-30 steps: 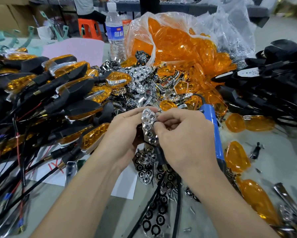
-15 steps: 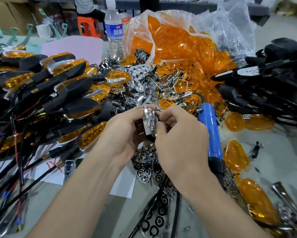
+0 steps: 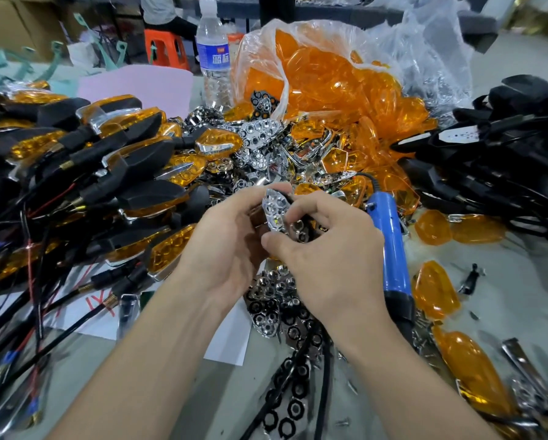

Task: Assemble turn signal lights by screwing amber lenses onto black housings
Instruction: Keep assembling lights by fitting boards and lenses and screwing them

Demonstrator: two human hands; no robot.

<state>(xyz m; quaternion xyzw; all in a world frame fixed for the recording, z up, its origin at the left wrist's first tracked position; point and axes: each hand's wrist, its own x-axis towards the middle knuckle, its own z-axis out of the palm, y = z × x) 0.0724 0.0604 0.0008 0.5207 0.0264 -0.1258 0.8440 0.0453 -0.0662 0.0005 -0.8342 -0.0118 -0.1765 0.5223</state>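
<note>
My left hand (image 3: 226, 246) and my right hand (image 3: 329, 255) meet at the centre of the table, both with fingers curled round a chrome honeycomb reflector (image 3: 275, 211) held upright between them. A black housing behind it is mostly hidden by my fingers. Loose amber lenses (image 3: 432, 228) lie to the right of my hands. A clear bag of amber lenses (image 3: 323, 77) stands behind. Finished lights with black housings and amber lenses (image 3: 117, 160) are piled at the left.
A blue electric screwdriver (image 3: 391, 249) lies just right of my right hand. Black wired housings (image 3: 504, 166) are heaped at the right. Chrome reflectors (image 3: 272, 296) and small screws litter the table under my wrists. A water bottle (image 3: 212, 55) stands at the back.
My hands have turned the chrome reflector from lying flatter to standing more upright. The view has shifted slightly; the hands stay in the same spot.
</note>
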